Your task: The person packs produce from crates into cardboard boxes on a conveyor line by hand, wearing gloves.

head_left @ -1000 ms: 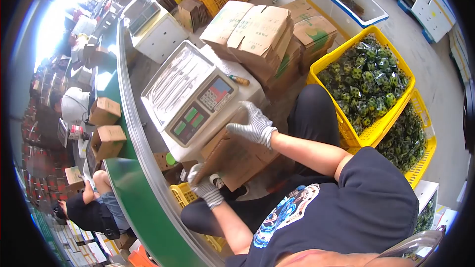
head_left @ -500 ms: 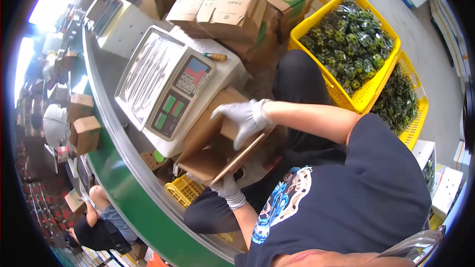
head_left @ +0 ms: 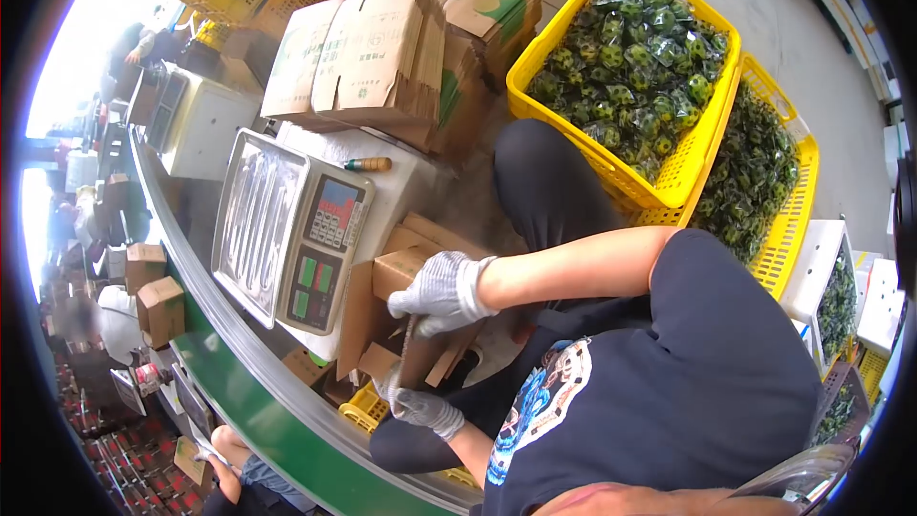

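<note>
- Brown corrugated cardboard box (head_left: 406,311), half folded, sits in front of the grey weighing scale (head_left: 287,229), gripped by both gloved hands.
- Right hand (head_left: 435,294) clamps its top flap; left hand (head_left: 413,404) grips the lower edge.
- Yellow plastic crate (head_left: 626,67) stands nearby.

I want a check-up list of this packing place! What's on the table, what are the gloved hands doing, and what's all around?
Surface: white stand beside a green conveyor belt, bearing a weighing scale.
Job's things: cardboard box, partly unfolded, flaps loose.
Clutter: screwdriver behind the scale; stack of flat cartons.
Grippers: right hand, gloved, grips the box top; left hand, gloved, holds its lower edge.
Cables: nothing seen.
Surroundings: yellow crate full of bagged green produce, second crate beside it; small boxes past the belt; another person below it.
</note>
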A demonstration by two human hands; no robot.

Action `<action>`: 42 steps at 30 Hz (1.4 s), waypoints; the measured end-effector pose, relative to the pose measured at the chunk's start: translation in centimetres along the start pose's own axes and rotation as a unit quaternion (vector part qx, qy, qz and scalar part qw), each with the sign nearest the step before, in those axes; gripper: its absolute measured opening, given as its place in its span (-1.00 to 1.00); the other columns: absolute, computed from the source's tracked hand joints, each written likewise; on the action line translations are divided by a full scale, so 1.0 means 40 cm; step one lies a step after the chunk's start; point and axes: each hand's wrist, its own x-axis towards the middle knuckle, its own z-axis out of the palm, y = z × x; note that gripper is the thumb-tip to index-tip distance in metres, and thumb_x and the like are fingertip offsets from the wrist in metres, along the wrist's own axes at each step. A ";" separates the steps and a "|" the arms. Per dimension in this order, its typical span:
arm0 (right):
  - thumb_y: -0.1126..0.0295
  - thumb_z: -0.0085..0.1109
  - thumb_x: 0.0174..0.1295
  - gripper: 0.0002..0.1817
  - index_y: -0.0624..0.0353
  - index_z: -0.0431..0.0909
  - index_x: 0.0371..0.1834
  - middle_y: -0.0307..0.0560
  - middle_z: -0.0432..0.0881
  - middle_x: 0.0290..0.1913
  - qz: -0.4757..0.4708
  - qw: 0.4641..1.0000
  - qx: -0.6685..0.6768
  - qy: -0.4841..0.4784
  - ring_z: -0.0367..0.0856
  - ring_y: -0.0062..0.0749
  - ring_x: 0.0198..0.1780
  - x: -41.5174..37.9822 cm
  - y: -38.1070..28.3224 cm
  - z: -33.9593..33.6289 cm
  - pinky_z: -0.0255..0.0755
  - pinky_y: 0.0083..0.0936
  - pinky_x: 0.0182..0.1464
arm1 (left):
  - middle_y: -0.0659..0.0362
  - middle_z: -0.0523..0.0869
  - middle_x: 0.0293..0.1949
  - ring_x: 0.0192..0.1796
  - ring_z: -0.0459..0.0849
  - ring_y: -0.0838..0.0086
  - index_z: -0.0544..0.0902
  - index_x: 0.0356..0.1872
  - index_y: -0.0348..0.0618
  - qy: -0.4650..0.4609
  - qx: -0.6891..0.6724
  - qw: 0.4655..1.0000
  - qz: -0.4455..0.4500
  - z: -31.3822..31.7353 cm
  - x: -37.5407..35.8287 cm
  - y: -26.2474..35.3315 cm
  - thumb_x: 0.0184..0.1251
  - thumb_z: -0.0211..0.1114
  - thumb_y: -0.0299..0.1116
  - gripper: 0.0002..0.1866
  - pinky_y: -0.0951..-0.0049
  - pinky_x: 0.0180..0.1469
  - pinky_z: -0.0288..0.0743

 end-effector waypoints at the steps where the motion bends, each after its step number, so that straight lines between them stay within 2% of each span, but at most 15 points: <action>1: 0.10 0.26 0.03 -0.63 -0.02 0.51 -0.12 -0.04 0.65 -0.34 0.025 0.999 -0.041 -0.018 0.67 -0.05 -0.27 0.011 -0.028 -0.008 0.51 -0.16 -0.24 | 0.02 0.64 -0.13 -0.10 0.57 0.24 0.56 -0.07 -0.35 0.049 0.001 0.998 -0.026 0.003 0.000 -0.015 0.46 0.00 -0.02 -0.51 0.22 0.08 0.40; 3: 0.19 0.17 0.09 -0.70 -0.03 0.52 -0.11 0.02 0.62 -0.15 0.017 0.987 -0.157 0.042 0.64 -0.05 -0.12 0.026 -0.044 0.023 0.50 -0.18 -0.20 | 0.00 0.60 -0.06 -0.04 0.54 0.31 0.48 0.02 -0.39 0.150 0.019 0.981 -0.124 0.033 0.019 0.072 0.38 0.20 -0.27 -0.63 0.28 0.10 0.41; 4: 0.24 0.11 0.12 -0.72 -0.04 0.53 -0.09 0.06 0.58 -0.03 -0.021 0.967 -0.227 0.118 0.61 -0.05 -0.02 0.037 -0.032 0.068 0.49 -0.19 -0.14 | -0.08 0.50 0.11 0.09 0.49 0.27 0.34 0.21 -0.39 0.144 0.157 0.974 -0.078 0.018 0.026 0.037 0.32 0.23 -0.38 -0.50 0.28 0.19 0.36; 6: 0.32 0.02 0.12 -0.56 -0.15 0.48 0.14 0.03 0.32 0.28 -0.134 0.930 -0.187 0.287 0.36 -0.04 0.25 0.078 -0.016 0.086 0.33 -0.04 0.11 | -0.05 0.34 0.24 0.27 0.34 0.21 0.25 0.29 -0.35 0.102 -0.107 0.976 -0.160 -0.006 0.052 -0.012 0.20 0.21 -0.47 -0.39 0.21 0.31 0.24; 8: 0.31 0.02 0.13 -0.53 -0.18 0.45 0.18 -0.06 0.27 0.33 -0.143 0.917 -0.209 0.309 0.33 -0.05 0.26 0.125 -0.019 0.048 0.29 0.03 0.14 | -0.13 0.25 0.34 0.30 0.33 0.20 -0.01 0.44 -0.32 0.048 -0.033 0.994 -0.095 -0.011 0.064 -0.030 0.24 0.16 -0.53 -0.24 0.29 0.29 0.26; 10: 0.30 0.01 0.14 -0.55 -0.19 0.45 0.17 -0.15 0.32 0.30 -0.086 0.956 -0.239 0.146 0.35 -0.09 0.25 0.142 -0.012 0.059 0.32 0.01 0.13 | -0.11 0.20 0.38 0.37 0.26 0.12 0.00 0.44 -0.29 0.071 0.025 0.995 -0.070 0.022 0.042 -0.003 0.28 0.18 -0.49 -0.24 0.19 0.39 0.14; 13: 0.27 0.04 0.12 -0.59 -0.18 0.50 0.10 -0.25 0.46 0.16 -0.192 0.942 -0.206 0.182 0.40 -0.22 0.21 0.058 -0.001 0.088 0.37 -0.01 0.06 | -0.09 0.10 0.44 0.49 0.04 0.14 0.00 0.44 -0.28 0.010 0.357 0.920 0.162 -0.040 0.015 -0.058 0.44 0.04 -0.39 -0.36 0.17 0.50 -0.08; 14: 0.28 0.02 0.13 -0.61 -0.17 0.52 0.08 -0.24 0.48 0.17 -0.179 0.953 -0.227 0.091 0.37 -0.21 0.28 0.030 -0.005 0.079 0.33 0.04 0.13 | -0.08 0.10 0.44 0.47 0.08 0.19 0.04 0.43 -0.29 0.081 0.016 0.997 -0.007 0.000 0.026 0.003 0.50 -0.02 -0.24 -0.39 0.21 0.50 -0.12; 18: 0.27 0.20 0.09 -0.50 -0.04 0.46 0.17 -0.10 0.40 0.29 -0.133 0.980 -0.134 0.057 0.22 -0.12 0.41 0.018 0.013 0.062 0.13 0.03 0.35 | 0.01 0.30 0.35 0.33 0.31 0.31 0.26 0.36 -0.27 0.043 -0.121 0.981 -0.145 0.009 0.083 0.060 0.41 0.17 -0.17 -0.39 0.34 0.38 0.14; 20: 0.22 0.29 0.04 -0.32 0.16 0.35 0.27 0.13 0.34 0.30 -0.084 0.986 -0.016 0.143 0.24 0.02 0.38 0.039 0.032 0.054 0.15 -0.22 0.39 | 0.05 0.41 0.28 0.29 0.36 0.34 0.41 0.24 -0.29 0.051 -0.218 0.952 -0.208 0.005 0.101 0.058 0.29 0.30 -0.34 -0.48 0.34 0.35 0.19; 23: 0.13 0.32 0.09 -0.17 0.21 0.18 0.39 0.19 0.28 0.35 0.043 0.985 0.078 0.150 0.20 -0.02 0.41 0.069 0.050 0.096 0.08 -0.29 0.43 | 0.00 0.42 0.27 0.30 0.37 0.28 0.51 0.11 -0.28 0.011 -0.143 0.977 -0.157 -0.015 0.124 0.035 0.22 0.30 -0.48 -0.58 0.31 0.36 0.18; 30: 0.15 0.27 0.15 -0.25 0.20 0.22 0.38 0.13 0.30 0.36 0.142 0.960 0.165 0.173 0.23 -0.10 0.41 0.082 0.045 0.129 0.08 -0.34 0.42 | -0.06 0.40 0.25 0.31 0.34 0.16 0.51 0.01 -0.25 -0.087 -0.020 0.990 -0.110 -0.016 0.143 0.020 0.16 0.22 -0.59 -0.66 0.23 0.38 0.13; 35: 0.15 0.16 0.20 -0.30 0.29 0.23 0.35 0.15 0.29 0.36 0.110 0.964 -0.194 0.143 0.21 -0.02 0.40 0.074 -0.009 0.119 0.09 -0.32 0.41 | -0.05 0.35 0.27 0.35 0.30 0.14 0.43 0.16 -0.22 -0.037 0.052 0.997 -0.044 -0.020 0.141 0.043 0.14 0.23 -0.58 -0.51 0.22 0.39 0.11; 37: 0.17 0.14 0.22 -0.31 0.29 0.21 0.36 0.15 0.27 0.37 0.120 0.974 -0.152 0.120 0.19 -0.02 0.41 0.076 -0.005 0.127 0.08 -0.32 0.42 | -0.08 0.36 0.26 0.35 0.28 0.08 0.48 0.13 -0.22 0.026 0.013 0.999 -0.029 -0.006 0.132 0.055 0.11 0.28 -0.54 -0.51 0.18 0.39 0.10; 42: 0.27 0.12 0.21 -0.32 0.29 0.18 0.38 0.22 0.26 0.36 0.144 0.972 -0.060 0.173 0.23 -0.04 0.40 -0.003 -0.067 0.049 0.09 -0.38 0.40 | -0.01 0.50 0.12 0.26 0.33 0.02 0.63 0.01 -0.09 -0.062 0.223 0.972 0.031 -0.053 0.151 0.080 0.14 0.30 -0.34 -0.63 -0.04 0.32 0.07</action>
